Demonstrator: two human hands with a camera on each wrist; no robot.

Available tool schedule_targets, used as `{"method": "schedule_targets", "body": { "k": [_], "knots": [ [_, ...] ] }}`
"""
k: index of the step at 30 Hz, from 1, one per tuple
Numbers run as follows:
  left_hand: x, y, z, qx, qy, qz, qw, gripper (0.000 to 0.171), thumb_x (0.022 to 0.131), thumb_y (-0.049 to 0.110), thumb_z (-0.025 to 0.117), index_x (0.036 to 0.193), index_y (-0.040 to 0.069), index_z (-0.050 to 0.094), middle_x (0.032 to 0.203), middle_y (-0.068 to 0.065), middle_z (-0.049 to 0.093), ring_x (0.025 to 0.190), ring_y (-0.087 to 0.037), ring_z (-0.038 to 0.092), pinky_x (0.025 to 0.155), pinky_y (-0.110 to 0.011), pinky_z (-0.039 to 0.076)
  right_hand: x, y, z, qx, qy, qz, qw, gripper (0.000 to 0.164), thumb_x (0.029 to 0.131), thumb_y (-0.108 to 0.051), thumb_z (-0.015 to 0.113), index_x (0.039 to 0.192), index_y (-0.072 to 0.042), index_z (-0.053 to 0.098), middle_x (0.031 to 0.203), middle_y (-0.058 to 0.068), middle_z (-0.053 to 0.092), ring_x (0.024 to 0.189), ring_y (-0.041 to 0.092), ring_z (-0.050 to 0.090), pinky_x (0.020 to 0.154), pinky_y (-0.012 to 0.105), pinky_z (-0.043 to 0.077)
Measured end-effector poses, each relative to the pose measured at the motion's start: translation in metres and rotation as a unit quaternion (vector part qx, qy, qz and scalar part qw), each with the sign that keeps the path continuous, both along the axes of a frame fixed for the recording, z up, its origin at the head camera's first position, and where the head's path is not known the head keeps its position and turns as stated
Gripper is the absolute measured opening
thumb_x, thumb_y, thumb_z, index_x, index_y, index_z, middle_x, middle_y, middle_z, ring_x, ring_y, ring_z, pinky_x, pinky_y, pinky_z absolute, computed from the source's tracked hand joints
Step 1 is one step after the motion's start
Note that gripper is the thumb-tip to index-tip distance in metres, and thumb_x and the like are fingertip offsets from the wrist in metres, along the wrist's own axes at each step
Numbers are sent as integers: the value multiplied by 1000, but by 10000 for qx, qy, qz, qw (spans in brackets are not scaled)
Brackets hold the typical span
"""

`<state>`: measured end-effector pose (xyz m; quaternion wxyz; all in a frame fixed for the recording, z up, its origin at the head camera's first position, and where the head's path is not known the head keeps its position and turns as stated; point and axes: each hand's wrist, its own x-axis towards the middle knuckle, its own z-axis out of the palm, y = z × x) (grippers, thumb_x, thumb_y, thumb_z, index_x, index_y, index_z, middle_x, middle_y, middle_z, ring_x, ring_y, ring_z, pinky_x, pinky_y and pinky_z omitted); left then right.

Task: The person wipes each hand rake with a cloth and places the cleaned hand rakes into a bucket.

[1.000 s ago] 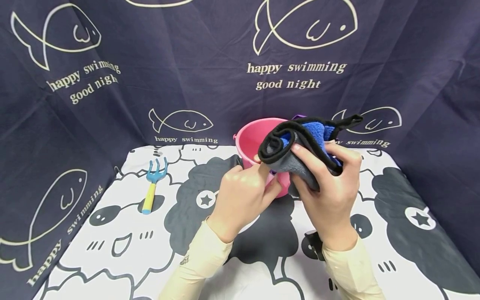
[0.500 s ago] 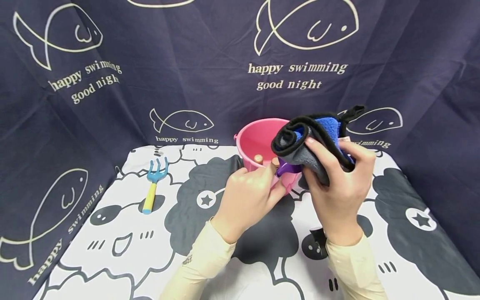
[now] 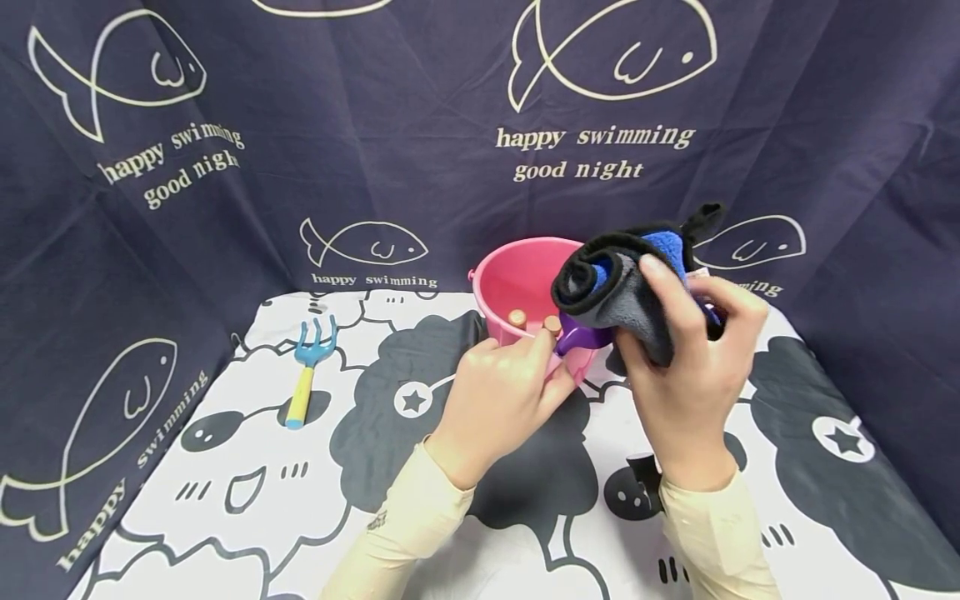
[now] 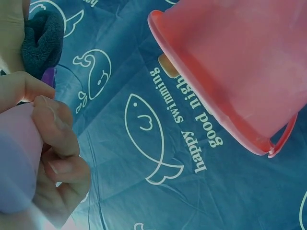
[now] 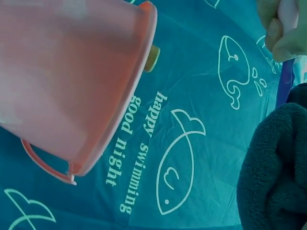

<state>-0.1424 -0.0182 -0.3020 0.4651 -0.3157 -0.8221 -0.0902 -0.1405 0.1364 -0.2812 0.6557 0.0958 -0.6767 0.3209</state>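
In the head view, my left hand (image 3: 487,396) pinches a purple toy tool (image 3: 581,337); its lilac handle (image 4: 17,153) fills that hand in the left wrist view. The tool's far end is hidden behind the cloth, so its exact kind does not show. My right hand (image 3: 693,367) grips a rolled grey-and-blue towel (image 3: 626,292) with black edging, its fingers curled into the fabric, against the purple part. Right behind both hands stands a pink bucket (image 3: 517,275). Two wooden round ends (image 3: 517,317) show inside it.
A toy rake (image 3: 306,371) with blue tines and a yellow handle lies on the left of the patterned cloth-covered table (image 3: 247,533). Dark fabric walls (image 3: 420,150) with fish drawings close off the back and both sides.
My right hand has drawn the towel to the right, uncovering more of the purple tool and the wooden ends in the bucket. The left hand has shifted only slightly right.
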Motion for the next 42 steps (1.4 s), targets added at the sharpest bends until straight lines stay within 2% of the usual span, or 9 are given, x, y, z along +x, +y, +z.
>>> {"method": "schedule_targets", "body": {
  "k": [3, 7, 11, 14, 23, 30, 34, 42],
  "knots": [
    [0, 0, 0, -1, -36, -3, 10000, 24, 89, 29, 56, 97, 9, 66, 58, 7, 63, 51, -8, 50, 45, -24, 43, 0, 3, 2, -181, -232, 24, 9996, 54, 70, -13, 80, 120, -20, 59, 106, 33, 50, 104, 38, 49, 87, 49, 41],
    [0, -1, 1, 24, -67, -20, 10000, 25, 90, 31, 57, 96, 9, 66, 58, 7, 63, 49, -8, 49, 47, -25, 46, 4, 7, 4, -250, -734, 38, 9970, 74, 66, -27, 84, 131, -13, 52, 116, 34, 47, 115, 37, 44, 100, 51, 40],
    [0, -1, 1, 30, -105, -46, 9999, 21, 89, 30, 58, 91, 10, 64, 57, 6, 62, 45, -10, 46, 48, -26, 47, 9, 7, 6, 46, -1197, -103, 9927, 75, 68, -27, 83, 134, -6, 53, 117, 36, 56, 108, 42, 49, 95, 56, 39],
    [0, -1, 0, 42, -113, -72, 9999, 20, 88, 28, 58, 92, 10, 64, 56, 6, 62, 46, -10, 45, 47, -25, 47, 10, 7, 6, 249, -1270, -239, 9913, 69, 71, -23, 80, 133, -5, 55, 114, 31, 64, 100, 45, 52, 88, 58, 36],
    [0, -2, 0, 80, -105, -91, 9999, 23, 85, 24, 59, 99, 8, 66, 57, 6, 62, 42, -10, 43, 44, -25, 48, 11, 2, 10, 210, -953, -231, 9950, 51, 72, -9, 76, 122, -7, 63, 108, 28, 69, 97, 42, 60, 83, 56, 40],
    [2, -2, 0, 115, -164, -108, 9997, 24, 86, 25, 58, 100, 8, 66, 58, 6, 62, 43, -10, 43, 44, -25, 48, 8, 3, 7, 150, -683, -225, 9973, 48, 73, -13, 78, 119, -9, 66, 108, 26, 70, 94, 40, 62, 82, 56, 40],
    [2, -2, 1, 133, -145, -87, 9998, 24, 87, 28, 59, 98, 8, 66, 58, 6, 62, 42, -10, 43, 43, -25, 48, 7, 3, 6, 90, -463, -299, 9984, 44, 74, -18, 78, 117, -10, 68, 102, 26, 71, 93, 40, 62, 82, 55, 41],
    [5, -1, 2, 158, -189, -72, 9997, 26, 84, 26, 61, 101, 7, 67, 57, 6, 63, 41, -10, 44, 42, -24, 46, 6, -2, 7, -141, 25, -554, 9984, 39, 72, -19, 80, 108, -11, 71, 91, 27, 70, 87, 42, 61, 79, 57, 40]
  ]
}}
